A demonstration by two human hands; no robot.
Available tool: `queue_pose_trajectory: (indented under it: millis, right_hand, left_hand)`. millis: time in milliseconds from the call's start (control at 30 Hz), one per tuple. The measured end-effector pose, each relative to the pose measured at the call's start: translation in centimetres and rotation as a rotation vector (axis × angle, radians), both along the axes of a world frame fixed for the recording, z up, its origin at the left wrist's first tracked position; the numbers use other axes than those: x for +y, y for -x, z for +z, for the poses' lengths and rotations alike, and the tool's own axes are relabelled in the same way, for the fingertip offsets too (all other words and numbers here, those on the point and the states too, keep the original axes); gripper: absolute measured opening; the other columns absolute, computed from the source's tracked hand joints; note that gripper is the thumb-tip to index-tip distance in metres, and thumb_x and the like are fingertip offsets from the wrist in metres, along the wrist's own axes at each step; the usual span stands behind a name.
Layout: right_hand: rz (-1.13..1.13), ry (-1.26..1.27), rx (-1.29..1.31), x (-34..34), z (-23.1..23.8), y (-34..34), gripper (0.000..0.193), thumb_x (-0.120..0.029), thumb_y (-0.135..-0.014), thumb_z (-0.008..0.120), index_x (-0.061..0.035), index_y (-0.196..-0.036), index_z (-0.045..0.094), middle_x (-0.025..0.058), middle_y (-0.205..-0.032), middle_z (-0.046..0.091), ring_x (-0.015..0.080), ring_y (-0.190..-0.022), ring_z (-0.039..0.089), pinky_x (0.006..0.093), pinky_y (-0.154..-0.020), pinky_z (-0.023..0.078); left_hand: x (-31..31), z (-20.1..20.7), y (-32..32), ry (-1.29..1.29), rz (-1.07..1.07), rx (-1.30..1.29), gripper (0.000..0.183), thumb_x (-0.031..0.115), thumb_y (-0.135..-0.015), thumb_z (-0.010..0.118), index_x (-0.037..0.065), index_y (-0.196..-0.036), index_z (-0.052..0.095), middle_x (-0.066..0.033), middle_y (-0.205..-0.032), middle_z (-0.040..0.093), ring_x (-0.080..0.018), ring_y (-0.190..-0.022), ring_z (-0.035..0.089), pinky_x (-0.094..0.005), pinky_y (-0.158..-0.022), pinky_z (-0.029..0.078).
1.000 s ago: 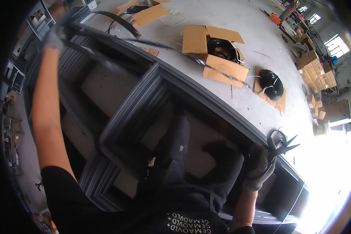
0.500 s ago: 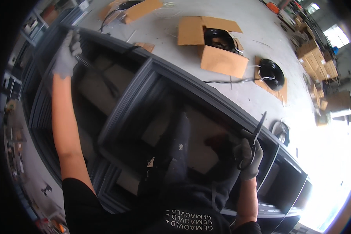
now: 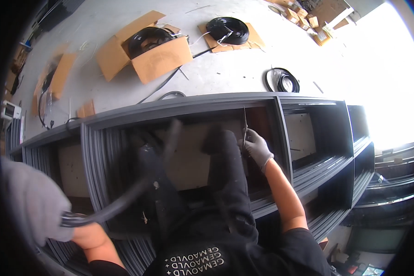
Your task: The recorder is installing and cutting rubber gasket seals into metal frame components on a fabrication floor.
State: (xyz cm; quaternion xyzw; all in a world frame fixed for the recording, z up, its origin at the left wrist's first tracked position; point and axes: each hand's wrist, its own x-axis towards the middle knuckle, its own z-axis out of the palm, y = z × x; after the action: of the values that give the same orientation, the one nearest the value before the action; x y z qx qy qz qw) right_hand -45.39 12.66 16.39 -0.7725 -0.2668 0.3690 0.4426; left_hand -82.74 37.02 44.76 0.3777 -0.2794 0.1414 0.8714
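Close up at the lower left is my left hand (image 3: pixel 34 202), in a grey glove and closed around a black flexible strip (image 3: pixel 122 198). The strip curves up and to the right, its free end smeared by motion. My right hand (image 3: pixel 257 146), also gloved, holds a pair of scissors (image 3: pixel 245 124) with the blades pointing away from me. It is over the right part of a large opening in the stacked dark grey frames (image 3: pixel 179 106). Between the frame bars, my legs stand inside that opening.
Beyond the frames, an open cardboard box (image 3: pixel 163 60) holds black coiled strip. A black coil (image 3: pixel 227 30) lies on flat cardboard, and a smaller coil (image 3: pixel 290 85) rests on the floor near the far rail. Another cardboard box (image 3: pixel 62 76) stands at the left.
The view has swung round to the right. My left hand has come from the frames' far left corner to close up, with the strip in it. My right hand still holds the scissors.
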Motion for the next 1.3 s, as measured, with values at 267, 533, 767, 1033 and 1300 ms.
queue_pose_trajectory:
  millis: [267,533,767,1033,1300]
  right_hand:
    - [-0.049,0.449,-0.975,0.4,-2.9,-16.8,0.023,-0.019,-0.080,0.061,-0.0154,-0.103,0.065,0.0141,-0.083,0.066,0.0342,-0.080,0.065,0.0434,-0.071,0.051]
    - [0.125,0.821,-1.059,5.4,-4.5,-27.4,0.030,-0.010,-0.088,0.047,-0.0173,-0.113,0.062,0.0138,-0.106,0.066,0.0335,-0.100,0.064,0.0427,-0.085,0.050]
    - [0.351,0.744,-1.052,3.9,-13.0,-34.5,0.028,-0.006,-0.083,0.053,-0.0084,-0.110,0.060,0.0203,-0.102,0.064,0.0356,-0.094,0.062,0.0433,-0.083,0.050]
    - [0.250,0.816,-1.174,7.2,-1.9,-21.8,0.052,-0.023,-0.088,0.059,-0.0090,-0.136,0.047,0.0168,-0.110,0.065,0.0329,-0.099,0.064,0.0421,-0.086,0.050]
    - [0.851,-0.456,-0.220,9.1,8.4,11.3,0.043,-0.021,-0.079,0.070,-0.0011,-0.115,0.060,0.0168,-0.099,0.065,0.0350,-0.093,0.062,0.0403,-0.082,0.049]
  left_hand:
    - [-2.3,-10.4,-6.6,0.568,0.512,0.212,0.050,0.029,-0.104,0.031,-0.012,-0.133,0.037,0.0014,-0.048,0.037,-0.0039,-0.030,0.029,-0.0208,-0.029,0.023]
    - [-3.1,-15.1,-6.8,0.456,0.898,0.589,0.046,0.029,-0.104,0.035,-0.008,-0.131,0.041,0.0033,-0.059,0.025,-0.0039,-0.042,0.022,-0.0189,-0.035,0.024]
    - [-4.9,-17.8,-7.5,0.490,1.064,0.897,0.043,0.033,-0.100,0.047,0.001,-0.128,0.052,0.0090,-0.068,0.030,0.0010,-0.048,0.023,-0.0151,-0.041,0.021]
    - [-6.9,-20.3,-7.5,0.600,0.974,0.974,0.040,0.009,-0.096,0.053,0.001,-0.134,0.045,-0.0107,-0.112,0.063,-0.0137,-0.088,0.059,-0.0251,-0.071,0.047]
    - [-9.6,-18.3,-7.8,0.601,0.973,0.694,0.045,0.024,-0.092,0.062,0.003,-0.130,0.049,-0.0135,-0.114,0.063,-0.0213,-0.102,0.062,-0.0325,-0.090,0.052]
